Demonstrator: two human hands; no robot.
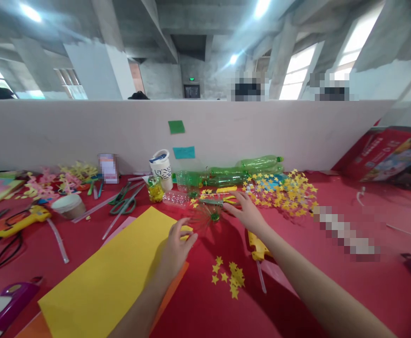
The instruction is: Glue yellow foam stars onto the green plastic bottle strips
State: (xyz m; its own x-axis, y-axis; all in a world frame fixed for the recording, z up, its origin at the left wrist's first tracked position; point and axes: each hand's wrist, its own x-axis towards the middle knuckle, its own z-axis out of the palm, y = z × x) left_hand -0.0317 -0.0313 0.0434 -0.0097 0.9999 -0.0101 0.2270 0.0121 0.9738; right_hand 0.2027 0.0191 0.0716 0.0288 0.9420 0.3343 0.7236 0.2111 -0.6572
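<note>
My left hand (179, 249) hovers at the right edge of a yellow paper sheet (120, 267). Its thumb and fingers are curved and apart, with a bit of yellow showing behind them. My right hand (245, 211) reaches forward, its fingertips around the yellow handles of a grey metal tool (212, 202), whose exact kind is unclear. Between my hands stands a green bottle top cut into a thin spread fringe (214, 216). Several loose yellow stars (231, 277) lie nearer me. A yellow glue gun (258, 246) rests under my right forearm.
Green plastic bottles (228, 176), a white cup (161, 169) and a star cluster (290, 192) line the back, before a white partition (85, 131). Green-handled scissors (124, 205), a paper cup (69, 206), another yellow glue gun (25, 223) and a purple tool (10, 307) lie left.
</note>
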